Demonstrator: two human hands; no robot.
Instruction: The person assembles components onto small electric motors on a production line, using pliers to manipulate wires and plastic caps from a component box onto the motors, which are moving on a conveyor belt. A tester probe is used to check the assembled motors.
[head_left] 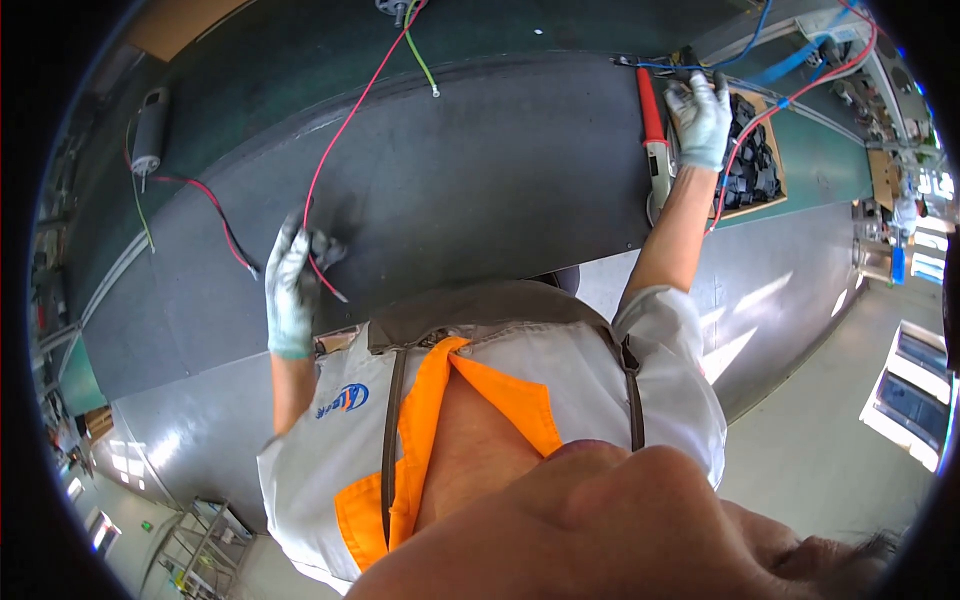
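My left hand [292,275], in a grey-white glove, is closed around a red wire [345,125] at the left front of the dark bench. The wire's bare-looking end sticks out below the fingers, and its far end runs up to a metal motor [398,6] at the top edge. My right hand [703,125], also gloved, reaches to the far right with fingers apart. Its fingertips are by a small dark-tipped tool with a thin blue line [640,64], whose kind I cannot make out. Beside that hand lies a red-handled crimping tool [652,135].
A cardboard box [778,165] of black plastic parts stands right of my right hand; red and blue cables hang across it. At the left lies a grey cylindrical motor [150,130] with red and black leads [222,212]. A green-yellow wire [424,68] hangs from the far motor.
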